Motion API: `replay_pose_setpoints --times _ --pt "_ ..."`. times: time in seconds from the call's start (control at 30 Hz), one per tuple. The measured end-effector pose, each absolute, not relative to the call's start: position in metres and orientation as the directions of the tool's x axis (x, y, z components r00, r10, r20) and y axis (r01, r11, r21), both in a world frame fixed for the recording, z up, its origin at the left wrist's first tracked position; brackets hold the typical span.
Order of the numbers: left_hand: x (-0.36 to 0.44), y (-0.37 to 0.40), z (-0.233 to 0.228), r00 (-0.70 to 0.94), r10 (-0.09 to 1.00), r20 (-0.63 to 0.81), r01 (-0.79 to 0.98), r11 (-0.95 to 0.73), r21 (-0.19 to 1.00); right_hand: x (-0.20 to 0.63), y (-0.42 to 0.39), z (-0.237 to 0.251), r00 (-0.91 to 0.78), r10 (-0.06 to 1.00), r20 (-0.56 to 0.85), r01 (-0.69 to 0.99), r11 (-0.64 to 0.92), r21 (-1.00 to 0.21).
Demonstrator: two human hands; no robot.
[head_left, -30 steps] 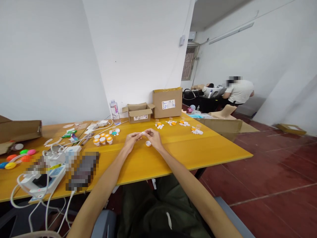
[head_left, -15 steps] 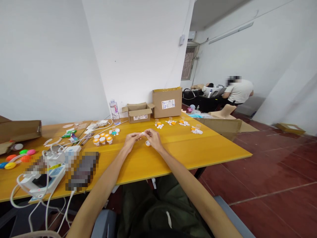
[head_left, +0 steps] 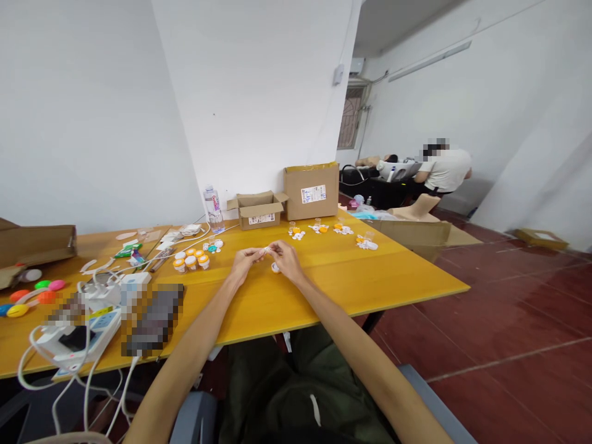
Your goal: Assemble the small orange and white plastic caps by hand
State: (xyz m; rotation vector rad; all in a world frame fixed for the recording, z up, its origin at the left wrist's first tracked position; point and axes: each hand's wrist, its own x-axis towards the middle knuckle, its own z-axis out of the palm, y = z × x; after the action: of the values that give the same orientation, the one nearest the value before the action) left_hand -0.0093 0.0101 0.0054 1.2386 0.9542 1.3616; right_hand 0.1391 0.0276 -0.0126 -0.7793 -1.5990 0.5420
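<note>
Fingers of my left hand (head_left: 245,261) and right hand (head_left: 287,258) pinch closed around a small white, dark-speckled piece (head_left: 267,250) between them, mid-frame; its long axis is too small to tell. One small, round, whitish container (head_left: 275,268) sits just below, nearer my right, on the yellow wooden table (head_left: 342,277). Both forearms slant inward from the bottom edge.

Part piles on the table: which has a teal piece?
The pile just in front of the bottle; its teal piece stands out. The other piles, beyond the right hand, show orange and white.
</note>
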Motion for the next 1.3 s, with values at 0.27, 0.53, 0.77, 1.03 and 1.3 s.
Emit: replay_pose_setpoints --times 0.27,0.53,0.77,1.03,1.3 --pt "-0.0095 0.0116 0.0043 0.046 0.981 0.187 -0.148 -0.179 0.973 0.1391 0.0267 -0.0120 -0.050 0.732 0.679 0.197 0.674 -0.712" --pt "-0.0078 0.0111 0.0054 0.023 0.978 0.209 -0.140 -0.204 0.969 0.1368 0.0278 -0.0132 -0.031 0.741 0.671 0.173 0.665 -0.726" --pt "-0.0070 0.0113 0.0058 0.027 0.976 0.218 -0.139 -0.212 0.967 0.1373 0.0273 -0.0118 -0.009 0.777 0.630 0.159 0.623 -0.766" --pt "-0.0057 0.0100 0.0067 0.050 0.977 0.205 -0.159 -0.195 0.968 0.1374 0.0262 -0.0085 0.014 0.853 0.522 0.111 0.517 -0.849" --pt "-0.0053 0.0107 0.0055 0.067 0.970 0.233 -0.163 -0.219 0.962 0.1368 0.0262 -0.0072 -0.053 0.840 0.540 0.048 0.543 -0.839"
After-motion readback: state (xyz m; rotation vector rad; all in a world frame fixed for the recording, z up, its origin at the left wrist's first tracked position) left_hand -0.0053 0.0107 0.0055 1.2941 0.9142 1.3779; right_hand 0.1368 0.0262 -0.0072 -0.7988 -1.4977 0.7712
